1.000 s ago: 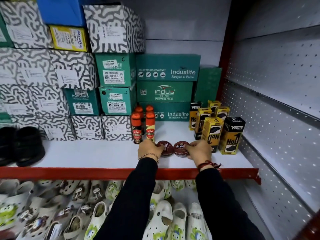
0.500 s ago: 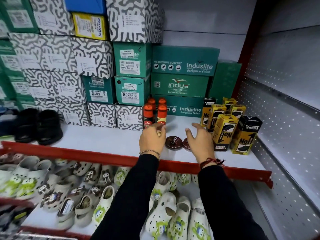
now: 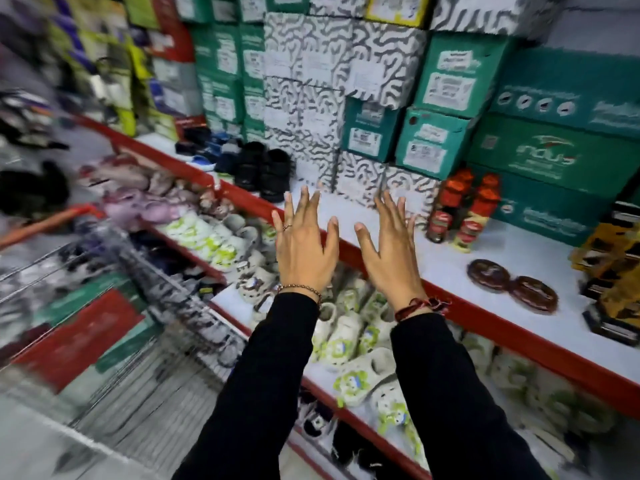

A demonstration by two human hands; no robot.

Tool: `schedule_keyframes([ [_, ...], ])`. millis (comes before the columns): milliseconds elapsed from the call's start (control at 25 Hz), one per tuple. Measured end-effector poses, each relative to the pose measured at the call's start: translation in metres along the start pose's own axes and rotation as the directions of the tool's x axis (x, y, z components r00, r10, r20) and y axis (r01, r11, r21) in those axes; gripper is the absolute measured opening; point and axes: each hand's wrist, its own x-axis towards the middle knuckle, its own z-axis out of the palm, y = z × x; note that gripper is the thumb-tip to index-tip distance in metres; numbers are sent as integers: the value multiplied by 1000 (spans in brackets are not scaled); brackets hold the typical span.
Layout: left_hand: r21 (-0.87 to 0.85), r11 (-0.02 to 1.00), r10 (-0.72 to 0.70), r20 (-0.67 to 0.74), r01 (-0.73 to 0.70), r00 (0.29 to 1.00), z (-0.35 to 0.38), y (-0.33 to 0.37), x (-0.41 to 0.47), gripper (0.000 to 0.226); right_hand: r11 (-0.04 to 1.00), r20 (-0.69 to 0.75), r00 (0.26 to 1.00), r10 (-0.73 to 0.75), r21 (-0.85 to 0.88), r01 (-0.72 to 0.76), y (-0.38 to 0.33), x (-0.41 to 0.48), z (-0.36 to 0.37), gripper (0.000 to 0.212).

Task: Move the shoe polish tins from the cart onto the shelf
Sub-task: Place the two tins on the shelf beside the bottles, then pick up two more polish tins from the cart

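Note:
Two round dark-brown shoe polish tins lie flat side by side on the white shelf [image 3: 446, 268] with a red front edge: one tin [image 3: 489, 275] on the left, the other tin [image 3: 534, 294] touching it on the right. My left hand [image 3: 303, 247] and my right hand [image 3: 389, 252] hover in front of the shelf edge, well left of the tins, fingers spread, holding nothing. A wire cart [image 3: 114, 306] sits blurred at the lower left; whether it holds tins I cannot tell.
Red-capped polish bottles [image 3: 462, 211] stand behind the tins, yellow-black polish boxes [image 3: 613, 275] at the right. Stacked shoe boxes [image 3: 374, 91] fill the back. Black shoes [image 3: 263, 169] rest further left. Children's clogs [image 3: 349, 341] fill the lower shelf.
Both hands have let go of the two tins, drawn back off the shelf and swung left with fingers spread. The view has turned left, bringing the cart into sight.

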Motion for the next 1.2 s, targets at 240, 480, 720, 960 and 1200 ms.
schedule_keyframes([
  [240,144,956,-252,-53,257,966,-54,-112,-37,59,987,248,960,-132,123,104,-67,-20,101,63],
  [480,112,818,-566,-15,564,825,-64,-223,-97,60,978,565,813,-142,208,26,-97,-66,211,59],
  [720,158,491,-867,185,857,463,-18,-346,-166,50,994,861,507,36,20,-104,-68,-124,344,54],
  [960,620,227,-877,465,751,-119,75,-435,-230,46,950,909,284,305,-272,-153,-3,-168,463,32],
  [1200,651,70,-861,422,756,-284,143,-474,-282,45,903,855,299,423,-424,-66,26,-193,547,47],
])
